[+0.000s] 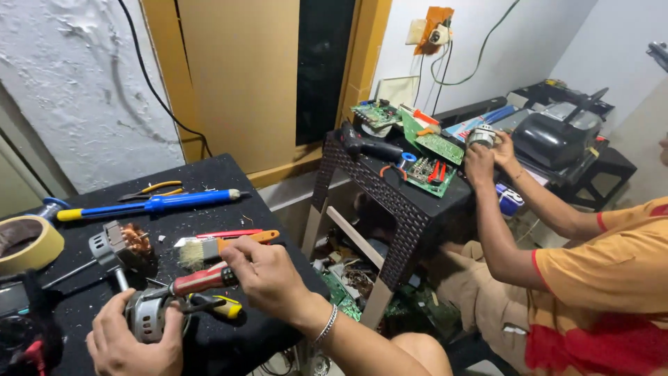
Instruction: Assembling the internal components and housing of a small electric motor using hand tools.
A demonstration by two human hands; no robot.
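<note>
My left hand grips a round grey motor housing at the near edge of a black table. My right hand holds a screwdriver with a red handle, its tip pointing left into the housing. A copper-wound motor core on a shaft lies just behind the housing. A small yellow-and-black tool rests under the screwdriver.
A paintbrush, red cutter, blue solder sucker, yellow pliers and tape roll lie on the table. A co-worker at right holds a small motor over a dark stool with circuit boards.
</note>
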